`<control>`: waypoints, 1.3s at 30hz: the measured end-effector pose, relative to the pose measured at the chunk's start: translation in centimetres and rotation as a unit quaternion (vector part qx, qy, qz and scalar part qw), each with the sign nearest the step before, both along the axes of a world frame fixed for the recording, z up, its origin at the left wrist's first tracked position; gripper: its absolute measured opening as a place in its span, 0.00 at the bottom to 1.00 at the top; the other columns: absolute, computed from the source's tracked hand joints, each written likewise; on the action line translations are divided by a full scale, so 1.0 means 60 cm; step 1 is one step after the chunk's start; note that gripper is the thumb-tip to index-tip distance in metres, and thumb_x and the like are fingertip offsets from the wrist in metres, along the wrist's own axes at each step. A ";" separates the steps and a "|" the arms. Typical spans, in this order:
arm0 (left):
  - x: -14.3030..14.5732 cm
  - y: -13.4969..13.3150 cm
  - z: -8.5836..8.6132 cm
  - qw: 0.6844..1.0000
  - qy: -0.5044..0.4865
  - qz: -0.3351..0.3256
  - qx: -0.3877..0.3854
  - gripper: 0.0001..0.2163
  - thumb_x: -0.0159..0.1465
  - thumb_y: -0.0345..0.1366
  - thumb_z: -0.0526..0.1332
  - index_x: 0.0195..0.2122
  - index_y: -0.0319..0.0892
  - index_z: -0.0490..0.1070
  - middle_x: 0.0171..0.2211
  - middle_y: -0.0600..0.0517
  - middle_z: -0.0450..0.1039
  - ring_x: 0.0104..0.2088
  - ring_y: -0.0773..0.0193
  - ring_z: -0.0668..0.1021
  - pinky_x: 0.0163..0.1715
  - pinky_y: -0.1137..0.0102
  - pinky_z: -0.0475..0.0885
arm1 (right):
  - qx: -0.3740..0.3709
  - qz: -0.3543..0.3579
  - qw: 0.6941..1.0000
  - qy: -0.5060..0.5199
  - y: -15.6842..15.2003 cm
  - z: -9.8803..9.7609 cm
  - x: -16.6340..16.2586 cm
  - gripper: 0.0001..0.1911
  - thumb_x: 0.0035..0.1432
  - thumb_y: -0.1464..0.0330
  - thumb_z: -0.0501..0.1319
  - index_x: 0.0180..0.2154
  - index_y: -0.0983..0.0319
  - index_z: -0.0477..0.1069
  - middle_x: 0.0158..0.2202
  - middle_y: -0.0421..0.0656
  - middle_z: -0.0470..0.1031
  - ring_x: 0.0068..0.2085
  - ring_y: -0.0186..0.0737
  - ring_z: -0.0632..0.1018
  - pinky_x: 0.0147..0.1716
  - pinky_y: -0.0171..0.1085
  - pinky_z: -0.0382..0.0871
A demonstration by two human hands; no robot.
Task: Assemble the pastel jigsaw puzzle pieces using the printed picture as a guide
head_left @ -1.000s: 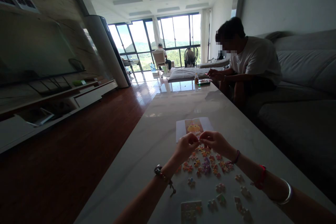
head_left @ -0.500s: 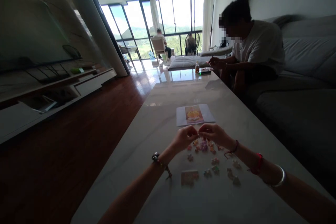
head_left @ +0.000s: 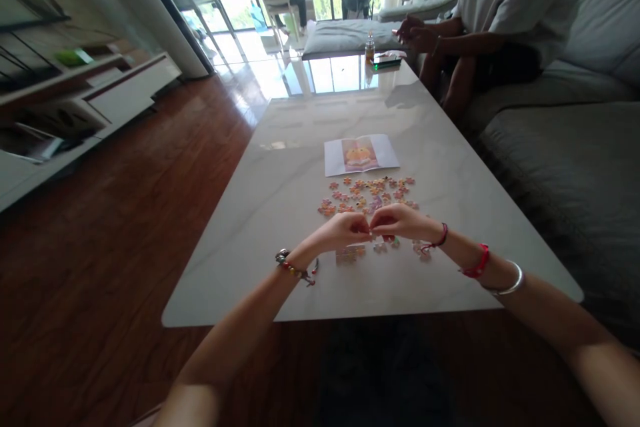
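My left hand [head_left: 349,229] and my right hand [head_left: 399,220] meet over the near part of the table, thumbs and fingers pinched together. A small jigsaw piece seems to be between the fingertips, mostly hidden by them. Just beyond the hands, many loose jigsaw pieces [head_left: 358,189] in orange, pink and purple lie scattered. A joined block of pieces [head_left: 351,254] lies on the near side, below my left hand. A few more loose pieces [head_left: 380,247] lie below the fingertips, and others [head_left: 423,249] near my right wrist. Behind the pile, a creased sheet [head_left: 360,155] shows a yellow-orange picture.
The glossy white marble-look table [head_left: 240,293] has its near edge toward me. At its far end stand a small bottle [head_left: 369,49] and a dark device with a green light [head_left: 387,63]. A person [head_left: 505,20] sits on the grey sofa [head_left: 560,147] at the right.
My view has tilted down, bringing the table's near edge into sight. Both hands, still pinched together, have come back from beside the picture sheet to the near side of the loose pieces.
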State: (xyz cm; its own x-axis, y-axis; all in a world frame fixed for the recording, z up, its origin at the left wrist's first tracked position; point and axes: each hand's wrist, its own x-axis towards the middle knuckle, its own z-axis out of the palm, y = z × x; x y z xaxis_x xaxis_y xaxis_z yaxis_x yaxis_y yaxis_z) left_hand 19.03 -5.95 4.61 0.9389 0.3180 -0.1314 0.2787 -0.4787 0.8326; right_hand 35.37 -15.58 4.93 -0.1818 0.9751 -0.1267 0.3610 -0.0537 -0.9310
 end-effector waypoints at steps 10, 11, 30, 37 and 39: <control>0.023 0.024 -0.011 0.996 -0.030 0.027 -0.081 0.09 0.50 0.38 0.60 0.26 0.37 0.65 0.20 0.58 0.64 0.21 0.75 0.64 0.20 0.79 0.58 | -0.004 -0.050 0.995 0.091 0.017 -0.019 0.013 0.15 0.42 0.65 0.63 0.32 0.66 0.66 0.24 0.38 0.71 0.24 0.29 0.71 0.21 0.28 0.63; 0.026 0.026 -0.010 0.994 -0.034 0.031 -0.103 0.10 0.50 0.39 0.61 0.27 0.37 0.65 0.20 0.58 0.64 0.20 0.75 0.64 0.20 0.79 0.57 | 0.004 -0.065 0.992 0.104 0.020 -0.022 0.015 0.16 0.41 0.65 0.64 0.33 0.65 0.65 0.24 0.38 0.71 0.25 0.29 0.72 0.22 0.29 0.64; 0.015 0.026 0.002 0.995 -0.055 -0.017 -0.081 0.12 0.54 0.42 0.58 0.30 0.37 0.70 0.21 0.55 0.65 0.22 0.74 0.64 0.21 0.78 0.58 | -0.017 -0.045 0.992 0.115 -0.002 -0.005 0.014 0.11 0.45 0.65 0.61 0.29 0.65 0.63 0.23 0.38 0.70 0.24 0.31 0.74 0.18 0.26 0.64; -0.006 0.035 0.022 0.994 -0.013 -0.078 0.070 0.08 0.50 0.39 0.61 0.28 0.41 0.71 0.19 0.57 0.64 0.21 0.74 0.64 0.22 0.79 0.57 | 0.026 -0.051 0.996 -0.074 -0.022 -0.017 -0.007 0.06 0.45 0.70 0.59 0.28 0.64 0.72 0.21 0.38 0.71 0.23 0.29 0.71 0.22 0.28 0.63; -0.008 0.032 0.021 0.991 0.005 -0.104 0.090 0.07 0.48 0.39 0.62 0.27 0.42 0.71 0.18 0.57 0.64 0.20 0.74 0.65 0.22 0.78 0.57 | 0.053 -0.066 0.990 -0.117 -0.024 -0.018 -0.016 0.05 0.45 0.70 0.59 0.26 0.63 0.72 0.20 0.38 0.71 0.22 0.28 0.70 0.22 0.27 0.62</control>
State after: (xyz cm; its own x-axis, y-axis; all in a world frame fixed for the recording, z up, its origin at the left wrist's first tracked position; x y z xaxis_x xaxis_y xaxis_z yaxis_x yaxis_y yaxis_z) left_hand 18.52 -4.02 5.89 0.9855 0.1377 -0.0990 0.1661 -0.6665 0.7268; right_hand 34.42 -17.01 3.86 -0.0297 0.9985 -0.0466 0.5632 -0.0219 -0.8260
